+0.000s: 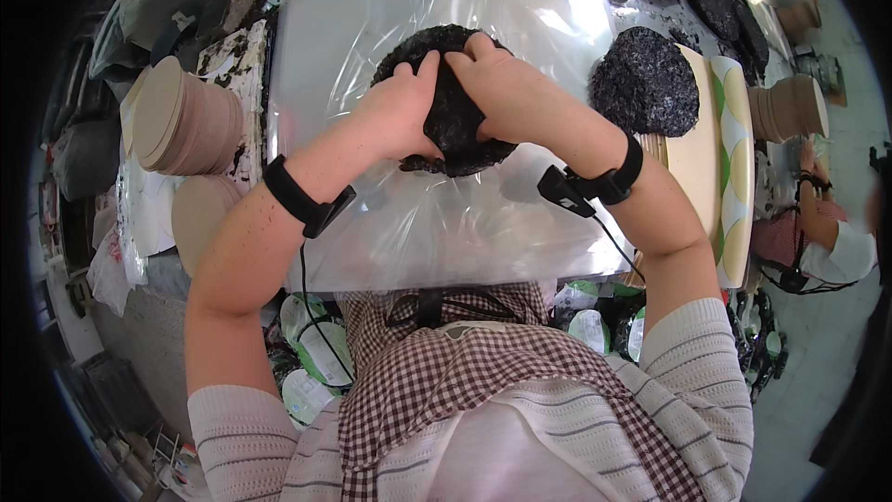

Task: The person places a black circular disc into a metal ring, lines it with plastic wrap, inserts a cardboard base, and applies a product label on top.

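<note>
A round, dark cake of dried seaweed (pixel 453 118) lies on clear plastic film (pixel 432 237) in front of me. My left hand (pixel 408 108) grips its left and lower left part, thumb near the lower edge. On its right side, my right hand (pixel 498 87) holds it with fingers at the top and thumb low on the right. The fingers of both hands come close together near the middle of its upper half. Another dark seaweed cake (pixel 647 82) rests to the right, on cream paper sheets (pixel 697 174).
Stacks of round cardboard discs stand at the left (pixel 188 118) and far right (pixel 787 108). More dark cakes (pixel 718 3) lie at the upper right. A rolled printed sheet (pixel 735 174) borders the right side. A co-worker (pixel 829 237) is at the far right.
</note>
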Demonstrator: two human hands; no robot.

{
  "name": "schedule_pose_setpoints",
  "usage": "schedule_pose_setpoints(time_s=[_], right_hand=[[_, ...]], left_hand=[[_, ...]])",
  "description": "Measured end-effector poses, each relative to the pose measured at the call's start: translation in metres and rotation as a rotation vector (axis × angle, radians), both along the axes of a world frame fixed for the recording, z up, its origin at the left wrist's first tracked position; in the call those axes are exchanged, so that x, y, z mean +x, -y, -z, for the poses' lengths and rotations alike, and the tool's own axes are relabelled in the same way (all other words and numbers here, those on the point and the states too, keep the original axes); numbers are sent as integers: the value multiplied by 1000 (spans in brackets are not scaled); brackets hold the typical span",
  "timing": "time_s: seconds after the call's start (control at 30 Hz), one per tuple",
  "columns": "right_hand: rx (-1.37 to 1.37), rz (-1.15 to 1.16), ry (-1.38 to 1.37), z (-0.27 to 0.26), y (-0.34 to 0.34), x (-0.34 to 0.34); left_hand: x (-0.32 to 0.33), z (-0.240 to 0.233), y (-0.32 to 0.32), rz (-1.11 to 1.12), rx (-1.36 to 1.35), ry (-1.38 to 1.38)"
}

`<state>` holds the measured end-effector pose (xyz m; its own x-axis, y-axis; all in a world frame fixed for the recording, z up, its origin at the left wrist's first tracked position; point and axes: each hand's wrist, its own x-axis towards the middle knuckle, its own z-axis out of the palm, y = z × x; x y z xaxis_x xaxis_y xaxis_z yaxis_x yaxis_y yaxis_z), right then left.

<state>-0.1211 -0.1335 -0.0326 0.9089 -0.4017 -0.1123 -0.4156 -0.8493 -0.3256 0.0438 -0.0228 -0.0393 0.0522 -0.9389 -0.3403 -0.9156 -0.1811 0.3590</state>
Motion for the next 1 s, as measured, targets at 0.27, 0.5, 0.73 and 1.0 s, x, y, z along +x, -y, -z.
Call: schedule_pose_setpoints(time_s=[0.27, 0.5, 0.73, 1.0], right_hand=[[68, -111, 285, 30, -4, -17], [-322, 345, -96, 18, 33, -183], [-171, 386, 127, 55, 53, -195], [-456, 472, 497, 17, 35, -234]], left_hand=[[3, 37, -4, -17, 39, -15], [64, -58, 53, -26, -330, -183], [253, 30, 225, -626, -600, 224], [236, 94, 270, -298, -530, 280]])
